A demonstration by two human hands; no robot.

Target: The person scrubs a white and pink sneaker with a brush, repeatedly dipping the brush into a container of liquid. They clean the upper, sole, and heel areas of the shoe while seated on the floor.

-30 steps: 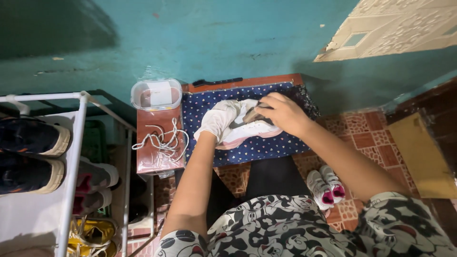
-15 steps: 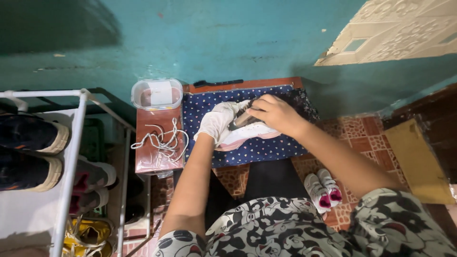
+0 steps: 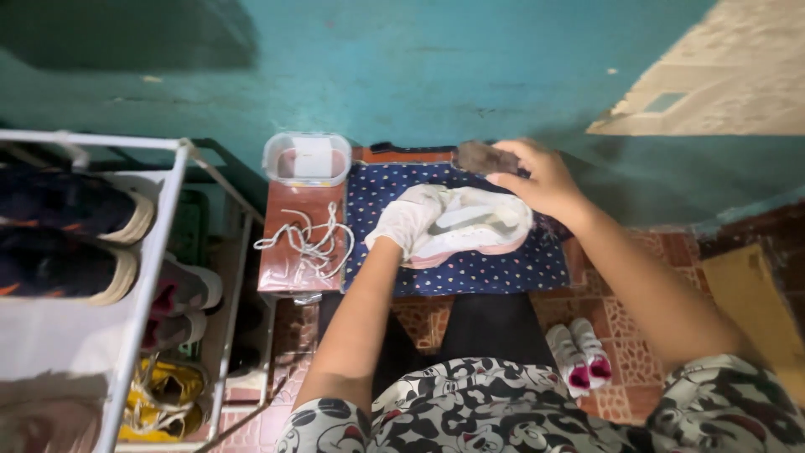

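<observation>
A white sneaker (image 3: 482, 225) with a pink sole lies on a dark blue spotted cloth (image 3: 470, 273) over a small red table (image 3: 293, 268). My left hand (image 3: 406, 220), in a white glove, grips the shoe's left end. Above the shoe's far side my right hand (image 3: 541, 178) is lifted and holds a dark brown brush (image 3: 484, 157) in its fingers. White laces (image 3: 309, 239) lie loose on the bare red part of the table, left of the cloth.
A clear plastic tub (image 3: 307, 158) stands at the table's back left, against a teal wall. A white metal shoe rack (image 3: 142, 285) with several shoes fills the left. A small pair of white-and-pink shoes (image 3: 577, 356) sits on the patterned tile floor by my knees.
My right hand has lifted off the shoe, up and to the right, with the brush now showing in it. The left hand has stayed on the shoe.
</observation>
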